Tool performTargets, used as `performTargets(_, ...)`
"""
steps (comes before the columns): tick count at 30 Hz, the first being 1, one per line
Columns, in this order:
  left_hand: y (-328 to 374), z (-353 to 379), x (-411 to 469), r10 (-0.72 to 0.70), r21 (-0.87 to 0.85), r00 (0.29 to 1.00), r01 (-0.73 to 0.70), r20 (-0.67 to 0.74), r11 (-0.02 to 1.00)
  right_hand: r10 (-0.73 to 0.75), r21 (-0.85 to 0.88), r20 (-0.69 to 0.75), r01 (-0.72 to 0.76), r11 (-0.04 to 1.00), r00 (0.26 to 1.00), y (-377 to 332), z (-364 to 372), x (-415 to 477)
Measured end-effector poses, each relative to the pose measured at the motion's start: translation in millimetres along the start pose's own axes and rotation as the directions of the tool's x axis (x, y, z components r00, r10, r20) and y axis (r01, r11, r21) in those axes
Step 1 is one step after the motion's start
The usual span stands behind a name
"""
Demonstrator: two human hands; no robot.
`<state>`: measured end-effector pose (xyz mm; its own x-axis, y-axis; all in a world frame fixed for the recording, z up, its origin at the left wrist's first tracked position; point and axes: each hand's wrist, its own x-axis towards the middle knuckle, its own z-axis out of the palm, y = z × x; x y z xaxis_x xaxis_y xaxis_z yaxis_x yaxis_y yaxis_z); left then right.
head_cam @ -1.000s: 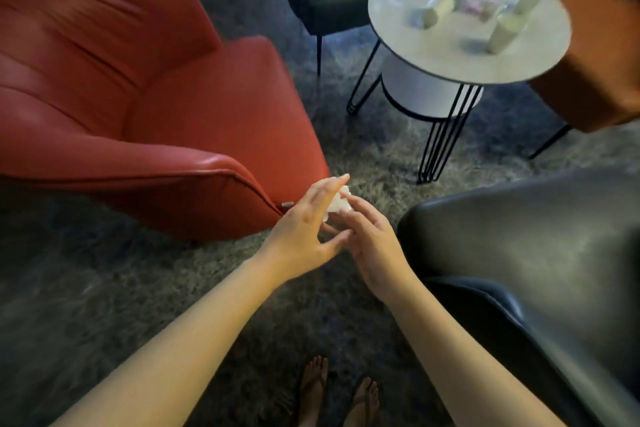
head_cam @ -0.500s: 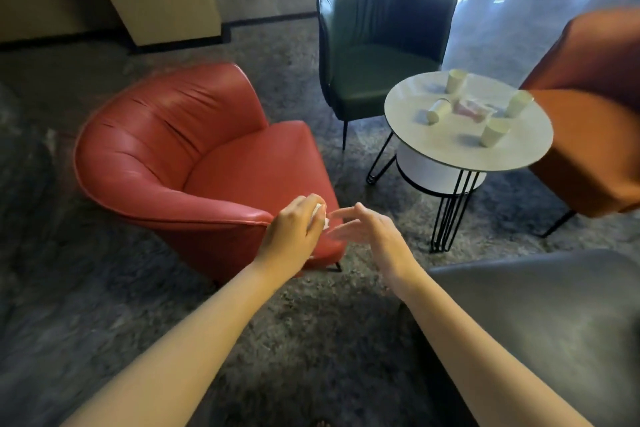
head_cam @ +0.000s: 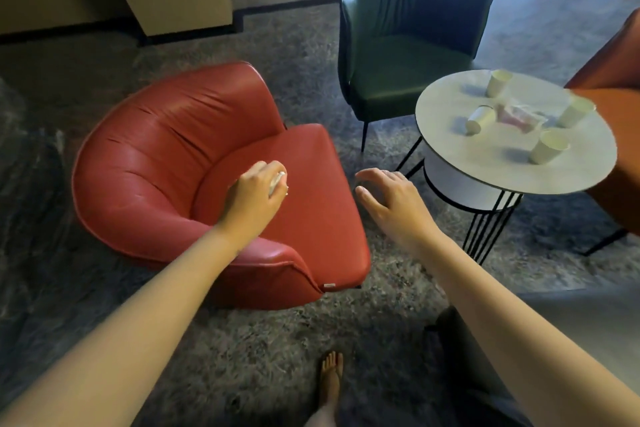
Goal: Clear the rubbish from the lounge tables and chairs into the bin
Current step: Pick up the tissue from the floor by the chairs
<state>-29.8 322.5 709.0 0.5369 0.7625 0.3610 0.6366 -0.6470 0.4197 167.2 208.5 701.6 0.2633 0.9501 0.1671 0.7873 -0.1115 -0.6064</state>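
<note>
I judge the job barely begun. My left hand point(head_cam: 254, 199) has its fingers point(head_cam: 265, 170) curled tight round one small white scrap point(head_cam: 278, 181), which peeks out at the knuckles, and holds it just above the seat of the red chair point(head_cam: 145, 163). That scrap is the only rubbish in hand, and it has yet to reach a bin; I can see no bin from here.

My right hand point(head_cam: 393, 201) is empty, its fingers straight and spread. It hovers off the chair's front edge, between the chair and the round table point(head_cam: 485, 166), touching nothing.

The bulk of the work sits on that table: three upright paper cups point(head_cam: 549, 147), a tipped cup point(head_cam: 479, 118) lying on its side, and a crumpled clear wrapper point(head_cam: 519, 114) among them. All of it lies well beyond my right fingertips, untouched.
</note>
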Motion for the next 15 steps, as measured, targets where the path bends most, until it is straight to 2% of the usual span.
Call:
performTargets(3, -20, 5, 46, 0.002, 0.014, 1.0, -0.002, 0.02, 1.0, 0.024, -0.077, -0.004, -0.024, 0.997, 1.0, 9, 6, 40)
performTargets(8, -12, 38, 120, 0.095, 0.053, 0.991, -0.1, 0.094, 0.994, 0.129, -0.134, -0.076, -0.138, 0.981, 0.989, 44, -7, 76)
performTargets(12, 42, 97, 175, 0.237, -0.038, 0.956, -0.234, 0.174, 0.972, 0.291, -0.152, -0.189, -0.321, 0.935, 0.938, 102, -45, 63)
performTargets(15, 106, 145, 202, 0.369, -0.131, 0.906, -0.348, 0.207, 0.928, 0.424, -0.133, -0.287, -0.475, 0.87, 0.859, 148, -82, 34)
